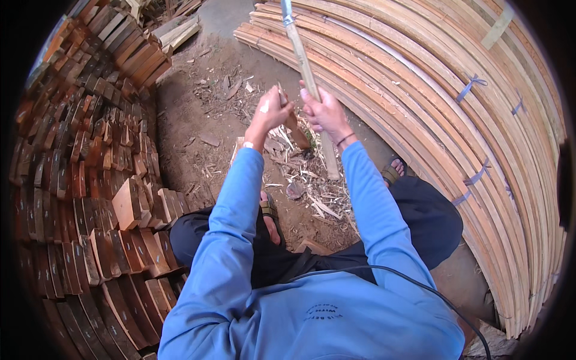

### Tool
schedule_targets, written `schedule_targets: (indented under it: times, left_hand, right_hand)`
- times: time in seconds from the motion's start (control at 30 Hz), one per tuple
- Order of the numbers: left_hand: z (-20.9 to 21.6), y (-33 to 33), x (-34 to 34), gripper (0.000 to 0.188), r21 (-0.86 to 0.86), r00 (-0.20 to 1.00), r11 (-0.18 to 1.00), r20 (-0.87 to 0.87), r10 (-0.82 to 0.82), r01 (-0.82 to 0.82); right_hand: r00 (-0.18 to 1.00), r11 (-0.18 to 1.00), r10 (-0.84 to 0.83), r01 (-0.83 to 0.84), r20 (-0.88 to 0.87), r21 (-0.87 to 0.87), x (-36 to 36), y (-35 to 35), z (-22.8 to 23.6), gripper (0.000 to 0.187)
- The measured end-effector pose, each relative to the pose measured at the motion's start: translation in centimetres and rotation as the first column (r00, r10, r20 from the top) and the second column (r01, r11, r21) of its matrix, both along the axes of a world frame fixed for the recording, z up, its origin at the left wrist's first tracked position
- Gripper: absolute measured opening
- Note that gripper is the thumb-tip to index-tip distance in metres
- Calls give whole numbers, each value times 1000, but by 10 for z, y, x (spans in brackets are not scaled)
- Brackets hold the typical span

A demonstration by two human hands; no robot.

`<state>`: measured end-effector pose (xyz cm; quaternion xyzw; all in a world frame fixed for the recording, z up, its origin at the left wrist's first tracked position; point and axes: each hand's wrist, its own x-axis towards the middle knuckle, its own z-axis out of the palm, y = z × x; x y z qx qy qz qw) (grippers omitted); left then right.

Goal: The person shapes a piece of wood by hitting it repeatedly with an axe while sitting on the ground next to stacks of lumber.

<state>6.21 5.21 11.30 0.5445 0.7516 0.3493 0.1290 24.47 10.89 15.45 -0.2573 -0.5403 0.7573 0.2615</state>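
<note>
Short timber blocks (78,180) stood stacked at left, seemingly to save space. The left hand (270,113) was closed around a brown wood piece (298,133), partly hidden, apparently steadying it over scattered shavings (324,207). Just beside it, the right hand (327,113) gripped a long pale stick (305,63), fingers wrapped tight, likely for control. At right lay long boards (384,78), blue ties (471,87) presumably keeping them bundled.

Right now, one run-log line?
left hand: gripping wood piece | right hand: gripping long wooden handle | wood chips: on ground | stacked wood: both sides
</note>
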Motion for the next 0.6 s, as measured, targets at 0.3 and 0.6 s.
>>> schedule_targets:
  times: [0.3, 0.6]
  left_hand:
    - [-28, 8, -60, 28, 89, 957, 964, 178, 230, -249]
    - [-41, -15, -79, 34, 9, 907, 907, 21, 421, -421]
  right_hand:
    - [828, 980, -14, 123, 561, -156, 120, -117, -88, 35]
    - [814, 982, -86, -27, 574, 185, 109, -158, -95, 32]
